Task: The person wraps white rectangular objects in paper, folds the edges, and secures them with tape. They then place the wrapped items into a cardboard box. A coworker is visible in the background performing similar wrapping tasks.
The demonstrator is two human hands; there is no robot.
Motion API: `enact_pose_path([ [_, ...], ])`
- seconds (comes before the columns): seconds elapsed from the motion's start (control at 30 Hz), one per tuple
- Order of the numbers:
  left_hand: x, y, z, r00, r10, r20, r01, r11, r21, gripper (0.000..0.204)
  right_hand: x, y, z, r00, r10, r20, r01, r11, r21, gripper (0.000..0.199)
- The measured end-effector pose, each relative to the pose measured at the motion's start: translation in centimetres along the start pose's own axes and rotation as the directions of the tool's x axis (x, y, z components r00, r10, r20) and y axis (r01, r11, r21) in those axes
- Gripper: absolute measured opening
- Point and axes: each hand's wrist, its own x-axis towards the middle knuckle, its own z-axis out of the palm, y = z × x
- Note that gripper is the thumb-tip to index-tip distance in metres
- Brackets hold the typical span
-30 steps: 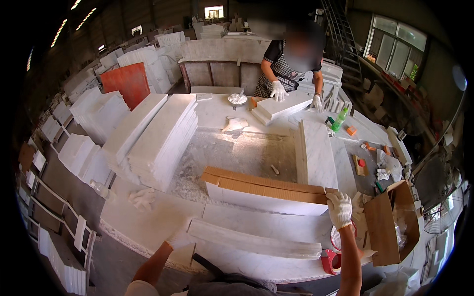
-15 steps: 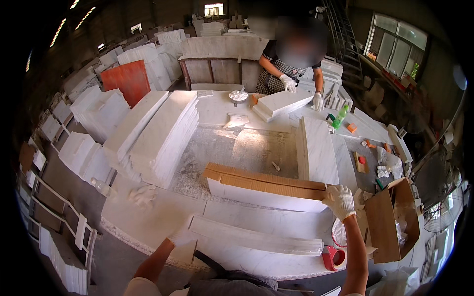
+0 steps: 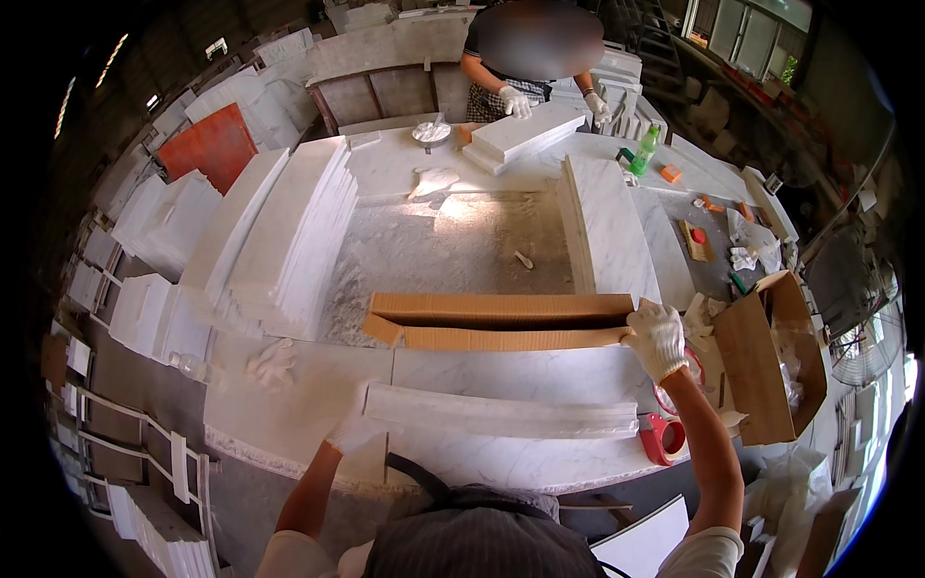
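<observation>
Both hands wear white gloves. The right hand (image 3: 657, 337) reaches forward on a nearly straight arm, fingers curled over the right end of the cardboard box (image 3: 501, 321). The left hand (image 3: 353, 431) rests lower, nearer the body, well left of that box end, elbow bent.

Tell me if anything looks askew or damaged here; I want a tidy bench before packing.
Little stands out. The long cardboard box lies open on the table, its near-left flap splayed outward, the right hand at its end. The left hand rests on the marble strip. White dust and scraps litter the table's middle.
</observation>
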Motion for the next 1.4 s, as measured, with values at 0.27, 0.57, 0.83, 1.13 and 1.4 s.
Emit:
enact_pose_path([
  [0.27, 0.2, -1.5, -0.4, 1.0, -0.014, -0.017, 0.015, 0.998, 0.054, 0.095, 1.4, -4.4, -1.0, 0.992, -0.004, 0.123, 0.009, 0.999, -0.043, 0.023],
  [0.57, -0.2, 1.2, 0.0, 0.998, 0.003, -0.056, -0.002, 1.0, 0.021, 0.091, 6.0, -11.0, -2.8, 0.989, 0.016, 0.15, -0.061, 0.953, 0.297, 0.027],
  [0.83, 0.2, -1.3, -0.3, 0.998, 0.023, -0.057, -0.012, 0.983, 0.186, 0.096, 2.9, -11.3, -2.7, 0.909, -0.338, 0.245, 0.153, 0.816, 0.558, 0.04],
  [1.13, 0.0, -3.6, -0.3, 0.989, 0.043, -0.138, -0.017, 0.983, 0.185, 0.091, 4.5, -11.0, -2.8, 0.815, -0.531, 0.233, 0.4, 0.805, 0.437, 0.03],
  [1.4, -0.4, 2.0, -0.6, 0.997, 0.055, -0.056, -0.052, 0.997, 0.058, 0.077, 7.2, -13.8, -1.7, 0.985, -0.133, -0.107, 0.167, 0.872, 0.459, 0.016],
])
